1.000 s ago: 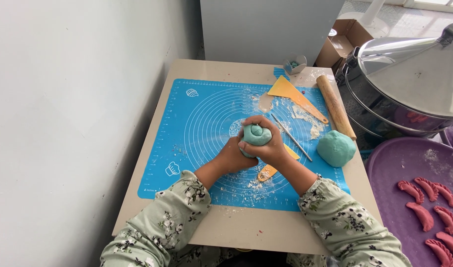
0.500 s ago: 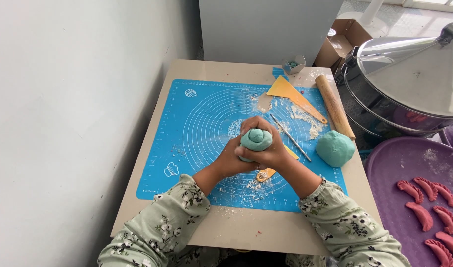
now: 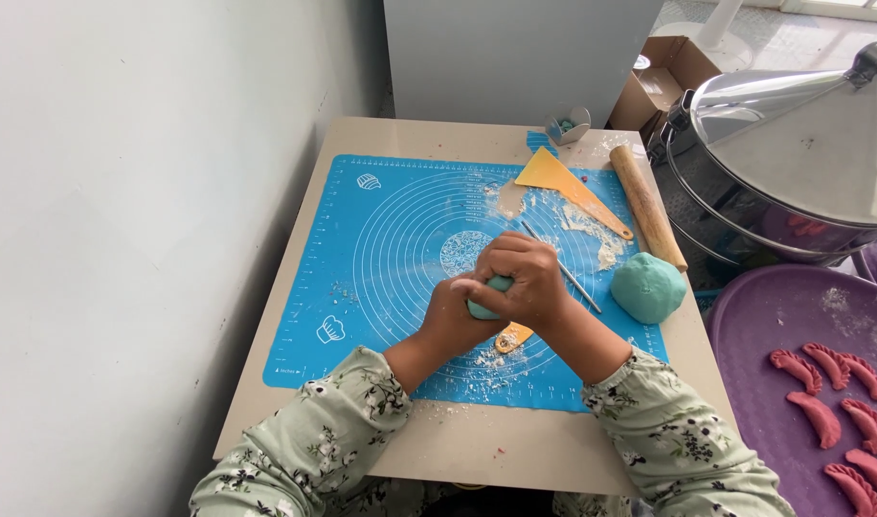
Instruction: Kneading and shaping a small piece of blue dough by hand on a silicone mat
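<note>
Gripping teal dough (image 3: 497, 284) tighter than before, left hand (image 3: 455, 321) and right hand (image 3: 523, 280) closed over it (now mostly hidden) above mat (image 3: 400, 249).

light: bright, even daylight | shadows: soft | glare: steamer lid (image 3: 802, 144) | focus: sharp | edges: mild wide-angle bend

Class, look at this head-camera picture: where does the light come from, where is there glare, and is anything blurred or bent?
Head view: soft daylight from the upper right; bright glare on the steel lid; faint shadows under the hands, left hand and right hand, around the teal dough piece. The mat and dough ball are sharp; the table edges splay, a wide-lens effect.
</note>
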